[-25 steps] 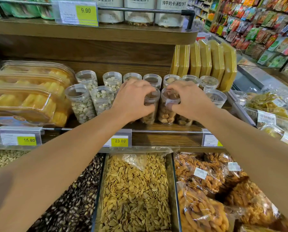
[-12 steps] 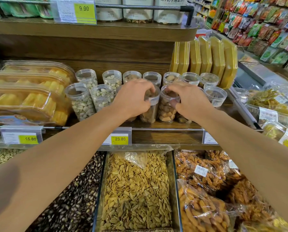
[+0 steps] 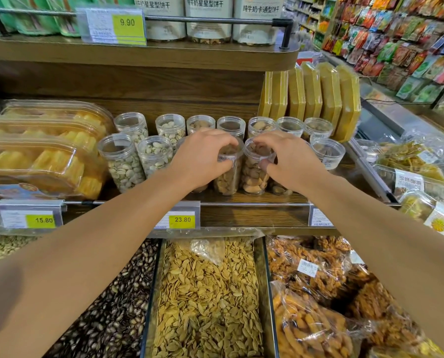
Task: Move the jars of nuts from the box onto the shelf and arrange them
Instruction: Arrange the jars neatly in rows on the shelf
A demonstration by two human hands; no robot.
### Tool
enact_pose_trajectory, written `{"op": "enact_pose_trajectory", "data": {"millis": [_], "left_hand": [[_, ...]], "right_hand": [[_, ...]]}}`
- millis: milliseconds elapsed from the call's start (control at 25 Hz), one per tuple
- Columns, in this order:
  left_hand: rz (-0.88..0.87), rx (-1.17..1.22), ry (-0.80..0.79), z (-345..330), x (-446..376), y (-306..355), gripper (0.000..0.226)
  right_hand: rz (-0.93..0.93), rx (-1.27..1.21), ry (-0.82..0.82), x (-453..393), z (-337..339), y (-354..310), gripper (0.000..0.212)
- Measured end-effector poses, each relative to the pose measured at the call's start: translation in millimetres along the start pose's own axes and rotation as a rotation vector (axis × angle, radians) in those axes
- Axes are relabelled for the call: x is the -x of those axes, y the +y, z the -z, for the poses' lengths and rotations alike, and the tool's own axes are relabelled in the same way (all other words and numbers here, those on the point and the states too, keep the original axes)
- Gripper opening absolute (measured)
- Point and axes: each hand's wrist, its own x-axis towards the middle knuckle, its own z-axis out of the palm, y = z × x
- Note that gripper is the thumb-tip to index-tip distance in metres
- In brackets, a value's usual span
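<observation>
Clear-plastic jars sit front-row on shelf (image 3: 254,200): L hand (image 3: 202,156) clamps cashew jar (image 3: 227,171), R hand (image 3: 290,161) clamps mixed-nut jar (image 3: 254,171), now nudged together, touching, so arranging nearly done.

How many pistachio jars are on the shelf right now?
4 pistachio jars: two in the front row at far left, two behind them in the back row. The left hand may hide another.

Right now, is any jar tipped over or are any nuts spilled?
Nothing stands out. The jars stand upright in two rows on the shelf. The left hand grips one front jar, the right hand the jar beside it. No spilled nuts show.
</observation>
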Motion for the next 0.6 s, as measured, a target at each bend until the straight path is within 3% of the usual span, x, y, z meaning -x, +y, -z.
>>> {"op": "enact_pose_trajectory", "data": {"millis": [400,600], "left_hand": [[0.014,-0.049,0.018,2.1,-2.8,4.8,0.038],[0.103,0.004,0.055,15.5,-42.1,-5.2,0.035]], "right_hand": [[0.011,-0.006,-0.04,-2.7,7.0,0.9,0.048],[-0.115,0.057,0.032,-54.8,27.2,14.8,0.038]]}}
